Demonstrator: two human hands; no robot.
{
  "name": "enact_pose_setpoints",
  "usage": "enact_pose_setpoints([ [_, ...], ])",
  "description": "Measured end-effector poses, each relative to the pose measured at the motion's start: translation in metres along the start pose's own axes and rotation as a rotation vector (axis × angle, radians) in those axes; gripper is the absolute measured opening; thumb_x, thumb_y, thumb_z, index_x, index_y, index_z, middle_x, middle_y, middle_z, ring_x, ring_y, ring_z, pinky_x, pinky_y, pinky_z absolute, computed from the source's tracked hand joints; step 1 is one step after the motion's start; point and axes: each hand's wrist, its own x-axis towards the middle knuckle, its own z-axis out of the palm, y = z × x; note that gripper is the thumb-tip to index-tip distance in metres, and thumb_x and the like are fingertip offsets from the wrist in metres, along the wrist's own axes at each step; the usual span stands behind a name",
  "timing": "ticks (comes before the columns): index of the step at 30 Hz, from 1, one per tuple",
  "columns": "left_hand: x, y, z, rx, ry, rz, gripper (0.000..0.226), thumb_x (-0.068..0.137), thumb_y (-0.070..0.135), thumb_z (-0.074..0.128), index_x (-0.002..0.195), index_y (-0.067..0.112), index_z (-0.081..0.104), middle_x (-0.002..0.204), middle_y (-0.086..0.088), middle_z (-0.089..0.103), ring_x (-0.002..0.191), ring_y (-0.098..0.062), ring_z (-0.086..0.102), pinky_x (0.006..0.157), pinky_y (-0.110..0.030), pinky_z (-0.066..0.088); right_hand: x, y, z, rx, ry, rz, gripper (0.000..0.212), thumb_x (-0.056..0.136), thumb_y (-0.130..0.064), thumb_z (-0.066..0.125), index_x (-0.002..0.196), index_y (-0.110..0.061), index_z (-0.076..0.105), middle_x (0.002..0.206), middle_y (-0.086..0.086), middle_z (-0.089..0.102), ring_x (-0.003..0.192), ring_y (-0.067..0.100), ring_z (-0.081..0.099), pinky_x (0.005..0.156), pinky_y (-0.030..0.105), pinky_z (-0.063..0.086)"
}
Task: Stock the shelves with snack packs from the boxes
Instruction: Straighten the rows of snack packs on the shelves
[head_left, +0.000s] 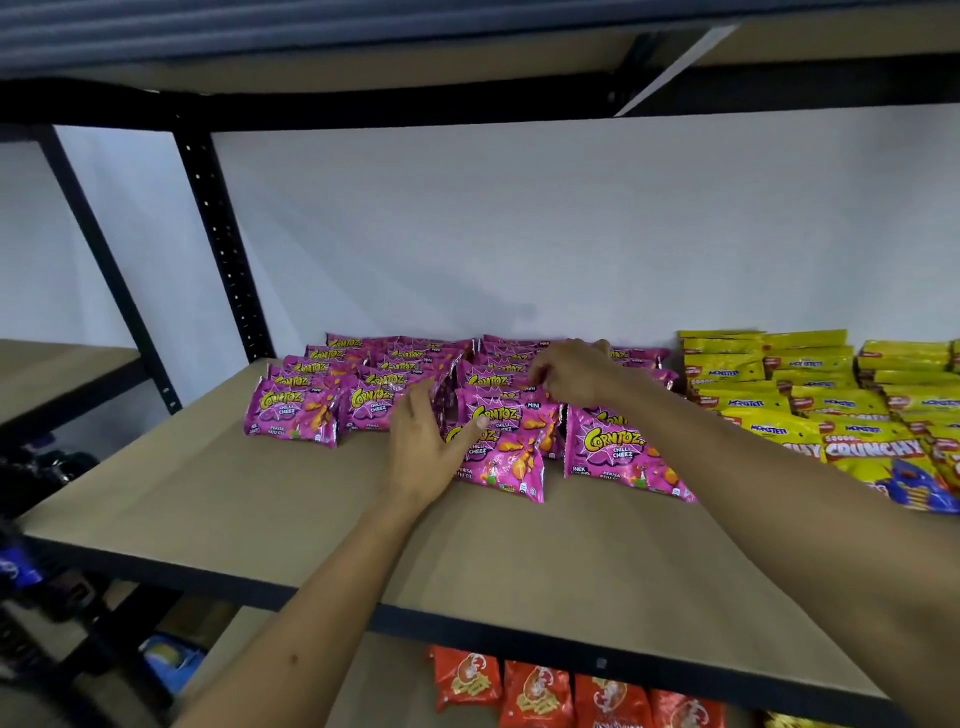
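Here, both hands (431, 447) on pink packs (498, 441).

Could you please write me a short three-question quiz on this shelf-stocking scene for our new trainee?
1. True or false: the yellow packs lie to the left of the pink packs.
2. Which hand rests on the front pink pack? A) left hand B) right hand
3. What colour are the packs on the shelf below?

Key: 1. False, they lie to the right. 2. A. 3. Orange-red.
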Motion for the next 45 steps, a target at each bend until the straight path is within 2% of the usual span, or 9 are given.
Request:
enact_pose_setpoints([
  [4, -0.003, -0.008, -0.012, -0.027, -0.036, -0.132, 0.082, 0.071, 0.062, 0.069, 0.136, 0.022, 0.038, 0.108, 0.001, 0.059, 0.103, -0.021, 0.056, 0.09, -0.041, 0.05, -0.013, 0.003, -0.007, 0.035, 0.144, -0.137, 0.02, 0.095, -0.033, 0.055, 0.109, -0.029, 0.068, 0.102, -0.008, 0.07, 0.106, 0.017, 0.058, 0.098, 0.04, 0.027],
  [8, 0.002, -0.014, -0.025, -0.145, -0.213, -0.278, 0.085, 0.07, 0.049, 0.08, 0.142, 0.026, 0.041, 0.118, 0.0, 0.059, 0.111, -0.018, 0.057, 0.101, -0.038, 0.045, -0.026, 0.002, -0.003, -0.041, 0.073, -0.358, 0.024, 0.086, -0.042, 0.068, 0.103, -0.024, 0.07, 0.092, -0.009, 0.072, 0.086, 0.011, 0.063, 0.089, 0.032, 0.039],
  [11, 0.004, -0.014, -0.032, -0.241, -0.266, -0.282, 0.075, 0.074, 0.029, 0.083, 0.14, 0.02, 0.047, 0.125, -0.007, 0.059, 0.115, -0.016, 0.054, 0.099, -0.032, 0.043, -0.02, -0.006, 0.003, -0.11, 0.036, -0.355, 0.031, 0.085, -0.031, 0.072, 0.114, -0.02, 0.066, 0.106, -0.003, 0.071, 0.098, 0.016, 0.064, 0.094, 0.036, 0.043],
  [14, -0.001, -0.007, -0.023, -0.34, -0.161, -0.31, 0.065, 0.076, 0.014, 0.081, 0.133, 0.01, 0.051, 0.118, -0.005, 0.059, 0.112, -0.017, 0.053, 0.092, -0.027, 0.041, -0.023, -0.007, 0.008, 0.02, 0.001, -0.314, 0.034, 0.087, -0.016, 0.07, 0.121, -0.016, 0.065, 0.121, 0.002, 0.067, 0.111, 0.019, 0.061, 0.096, 0.036, 0.047],
  [19, 0.001, 0.003, -0.011, -0.307, -0.057, -0.328, 0.067, 0.072, 0.017, 0.085, 0.128, 0.009, 0.05, 0.114, -0.005, 0.061, 0.107, -0.019, 0.057, 0.092, -0.032, 0.047, -0.027, -0.007, 0.01, 0.026, 0.071, -0.267, 0.03, 0.091, -0.011, 0.062, 0.121, -0.015, 0.066, 0.12, 0.003, 0.068, 0.109, 0.021, 0.063, 0.095, 0.04, 0.049],
  [25, -0.002, 0.013, -0.013, -0.275, -0.143, -0.293, 0.054, 0.076, 0.018, 0.082, 0.123, 0.01, 0.056, 0.096, 0.009, 0.058, 0.095, -0.013, 0.056, 0.084, -0.023, 0.043, -0.033, -0.005, 0.024, 0.082, 0.338, -0.178, 0.039, 0.087, 0.0, 0.052, 0.118, -0.017, 0.068, 0.112, 0.007, 0.071, 0.098, 0.026, 0.066, 0.086, 0.042, 0.054],
  [31, 0.002, 0.024, -0.006, -0.293, -0.063, -0.303, 0.061, 0.076, 0.031, 0.08, 0.129, 0.016, 0.054, 0.098, 0.001, 0.065, 0.093, -0.017, 0.063, 0.086, -0.029, 0.051, -0.033, -0.021, 0.019, 0.006, 0.68, -0.143, 0.04, 0.079, -0.002, 0.051, 0.114, -0.009, 0.068, 0.107, 0.014, 0.069, 0.101, 0.038, 0.06, 0.084, 0.051, 0.051],
  [36, -0.009, -0.006, -0.028, -0.182, -0.071, -0.166, 0.032, 0.088, 0.015, 0.066, 0.119, 0.014, 0.061, 0.079, 0.008, 0.062, 0.078, -0.012, 0.061, 0.082, -0.029, 0.052, -0.042, -0.061, 0.049, -0.027, 0.743, -0.202, 0.041, 0.07, 0.002, 0.047, 0.106, -0.001, 0.069, 0.099, 0.017, 0.069, 0.093, 0.038, 0.062, 0.081, 0.046, 0.053],
  [45, -0.003, -0.115, -0.121, 0.336, 0.033, 0.187, 0.02, 0.089, 0.025, 0.055, 0.102, 0.016, 0.066, 0.098, -0.008, 0.064, 0.1, -0.031, 0.054, 0.084, -0.043, 0.042, -0.049, -0.191, 0.121, -0.002, 0.636, -0.136, 0.034, 0.077, -0.004, 0.065, 0.111, -0.007, 0.067, 0.111, 0.011, 0.065, 0.104, 0.03, 0.059, 0.086, 0.043, 0.051],
])
